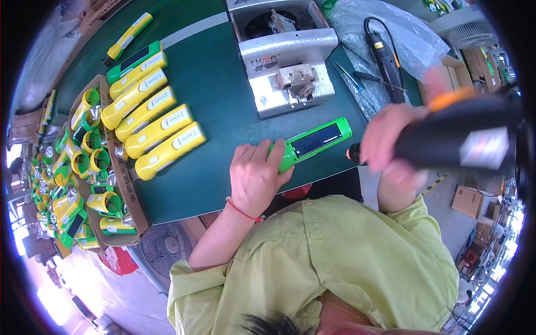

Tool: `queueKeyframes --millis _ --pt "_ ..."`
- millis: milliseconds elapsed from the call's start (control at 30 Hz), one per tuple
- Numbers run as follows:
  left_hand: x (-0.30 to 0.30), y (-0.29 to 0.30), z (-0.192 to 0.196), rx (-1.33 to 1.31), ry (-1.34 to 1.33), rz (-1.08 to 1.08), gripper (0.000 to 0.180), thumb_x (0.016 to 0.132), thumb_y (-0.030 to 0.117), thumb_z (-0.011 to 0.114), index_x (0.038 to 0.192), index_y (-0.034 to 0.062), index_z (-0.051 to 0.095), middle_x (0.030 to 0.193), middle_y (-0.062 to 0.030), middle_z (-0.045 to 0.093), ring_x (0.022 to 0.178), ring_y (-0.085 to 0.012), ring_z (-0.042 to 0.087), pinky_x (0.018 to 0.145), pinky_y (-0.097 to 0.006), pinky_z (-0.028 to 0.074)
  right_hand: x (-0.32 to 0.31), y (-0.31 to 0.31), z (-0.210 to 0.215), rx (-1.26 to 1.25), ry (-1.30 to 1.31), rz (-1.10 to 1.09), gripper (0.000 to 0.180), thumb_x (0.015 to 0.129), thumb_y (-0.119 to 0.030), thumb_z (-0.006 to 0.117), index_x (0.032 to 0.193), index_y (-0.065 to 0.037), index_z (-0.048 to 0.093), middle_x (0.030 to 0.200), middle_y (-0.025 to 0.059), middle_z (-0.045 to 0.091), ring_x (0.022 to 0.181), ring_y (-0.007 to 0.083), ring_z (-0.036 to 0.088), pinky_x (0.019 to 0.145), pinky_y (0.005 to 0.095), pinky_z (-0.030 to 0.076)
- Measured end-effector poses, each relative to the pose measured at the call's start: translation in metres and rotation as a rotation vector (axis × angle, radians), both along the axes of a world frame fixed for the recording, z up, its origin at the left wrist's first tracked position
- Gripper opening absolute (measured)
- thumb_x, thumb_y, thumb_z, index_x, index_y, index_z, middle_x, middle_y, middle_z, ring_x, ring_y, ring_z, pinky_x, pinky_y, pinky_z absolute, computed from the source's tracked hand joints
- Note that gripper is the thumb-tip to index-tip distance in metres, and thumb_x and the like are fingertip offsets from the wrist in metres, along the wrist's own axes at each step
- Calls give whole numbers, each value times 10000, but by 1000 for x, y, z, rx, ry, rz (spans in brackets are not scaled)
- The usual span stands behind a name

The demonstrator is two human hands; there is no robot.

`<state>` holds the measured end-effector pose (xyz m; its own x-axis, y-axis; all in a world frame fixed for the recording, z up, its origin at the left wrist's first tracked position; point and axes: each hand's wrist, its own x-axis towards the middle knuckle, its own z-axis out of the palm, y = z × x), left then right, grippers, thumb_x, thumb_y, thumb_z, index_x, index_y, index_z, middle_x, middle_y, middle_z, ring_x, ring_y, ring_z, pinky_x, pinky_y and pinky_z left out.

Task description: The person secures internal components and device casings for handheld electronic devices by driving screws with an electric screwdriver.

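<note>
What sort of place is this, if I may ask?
Likely an assembly workshop: yellow flashlight-like units lined up on a green workbench, a carton of similar pieces, a black handheld tool.

The counter [218, 84] has a dark green surface. A silver metal fixture [298, 47] stands on its far side. To the left, five yellow flashlights [146, 113] and one green flashlight [135, 58] lie side by side. Clear plastic [357, 22] lies at right.

Grey fan [167, 243], crumpled clear plastic [414, 42]

Blurred black tool [435, 142], lower-left glare
</note>
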<state>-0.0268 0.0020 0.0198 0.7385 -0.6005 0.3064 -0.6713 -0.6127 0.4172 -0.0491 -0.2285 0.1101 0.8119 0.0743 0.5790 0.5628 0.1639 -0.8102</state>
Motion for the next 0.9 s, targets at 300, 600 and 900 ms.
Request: queueKeyframes --millis 300,600,900 --pt "-3 -1 1 -58 -78 17 670 587 374 864 1129 48 642 1064 -92 681 829 -257 639 804 -381 467 65 30 -3 30 -245 -378 429 881 -39 580 1196 51 303 701 128 597 553 173 579 552 310 520" --pt "0 14 -12 -173 30 49 643 648 377 844 1159 45 639 1114 -79 677 851 -232 644 813 -370 454 84 34 -17 -275 -340 -479 818 858 48 590 1480 62 59 741 143 624 575 174 601 576 291 524" --pt "3 1 -14 -231 147 39 533 670 266 855 1119 42 673 1067 -103 701 892 -256 662 830 -365 471 82 37 -5 -88 33 -213 36 814 40 609 813 55 576 683 107 622 550 156 605 518 284 503"
